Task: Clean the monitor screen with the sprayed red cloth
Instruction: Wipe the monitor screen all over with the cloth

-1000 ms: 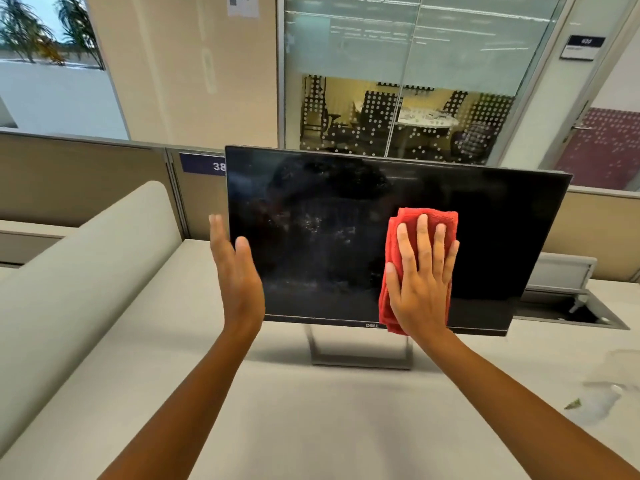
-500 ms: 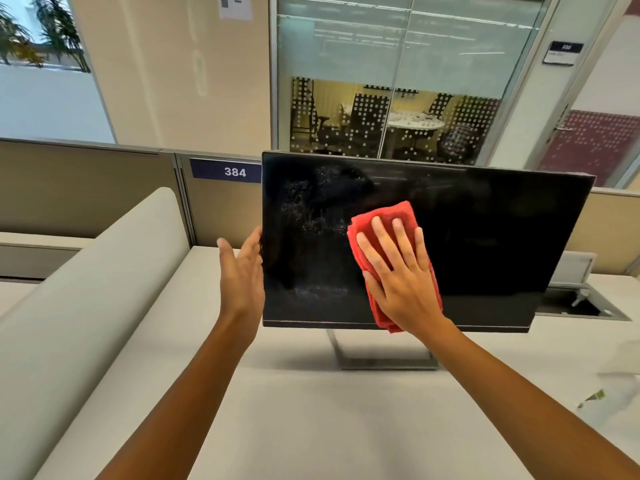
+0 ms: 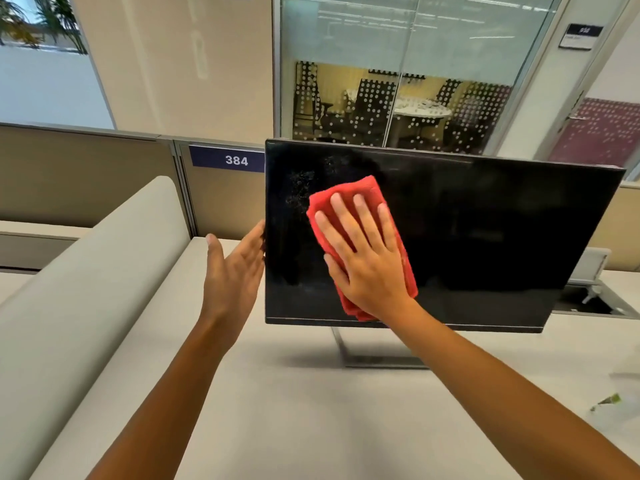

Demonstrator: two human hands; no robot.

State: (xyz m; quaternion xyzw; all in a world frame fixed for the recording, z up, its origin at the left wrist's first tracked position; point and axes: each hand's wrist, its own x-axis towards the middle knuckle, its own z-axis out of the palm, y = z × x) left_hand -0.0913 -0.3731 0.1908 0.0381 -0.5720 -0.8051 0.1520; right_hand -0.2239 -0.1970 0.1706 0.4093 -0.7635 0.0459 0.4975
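On one monitor, one red cloth

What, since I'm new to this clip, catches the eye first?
The red cloth, pressed flat by the right hand on the left half of the black monitor. The open left hand sits at the monitor's left edge; spray specks show just up-left of the cloth.

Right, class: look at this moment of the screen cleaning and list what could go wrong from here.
1. The right hand presses the cloth flat on the monitor, which stands on a thin stand; the left hand only touches its edge, so it might tip or swivel.
2. Spray droplets left of the cloth could dry into marks if missed.
3. Hard pressure may harm the panel.
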